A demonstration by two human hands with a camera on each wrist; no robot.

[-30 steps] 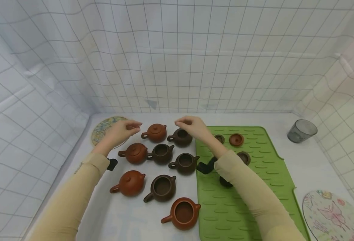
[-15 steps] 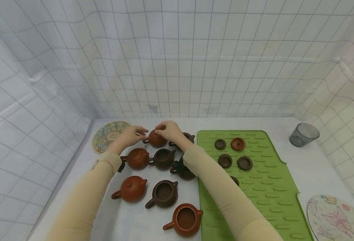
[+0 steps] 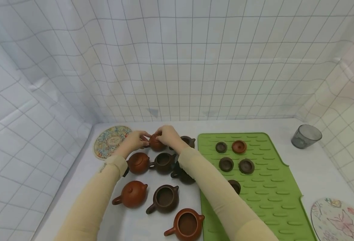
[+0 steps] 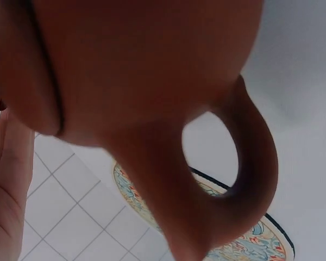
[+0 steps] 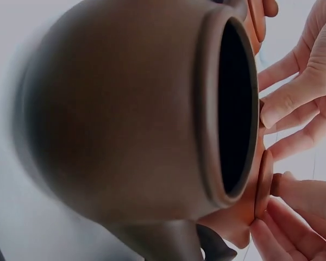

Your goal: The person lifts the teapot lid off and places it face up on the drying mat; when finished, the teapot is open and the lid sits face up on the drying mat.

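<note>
At the back of the table stands a reddish-brown teapot (image 3: 157, 144) with its lid (image 5: 263, 185) on. My right hand (image 3: 169, 135) pinches the lid's knob from above, which the right wrist view shows from the side. The left hand (image 3: 132, 142) holds the same teapot's handle between thumb and fingers; its fingers mostly hide that handle. Right behind my right hand is a dark brown lidless teapot (image 3: 186, 140), partly covered. Under the left wrist sits another lidded reddish teapot (image 3: 138, 163), whose handle (image 4: 255, 147) looms large in the left wrist view.
Several more teapots, including a dark one (image 3: 165, 199) and an open reddish one (image 3: 187, 223), stand nearer. Small lids (image 3: 246, 166) lie on a green mat (image 3: 264, 201). A patterned round mat (image 3: 110, 140) is back left, a grey glass (image 3: 305, 137) far right.
Both hands have come to the back teapot. The right moved left from over the dark teapot onto the lid knob; the left moved right onto the handle.
</note>
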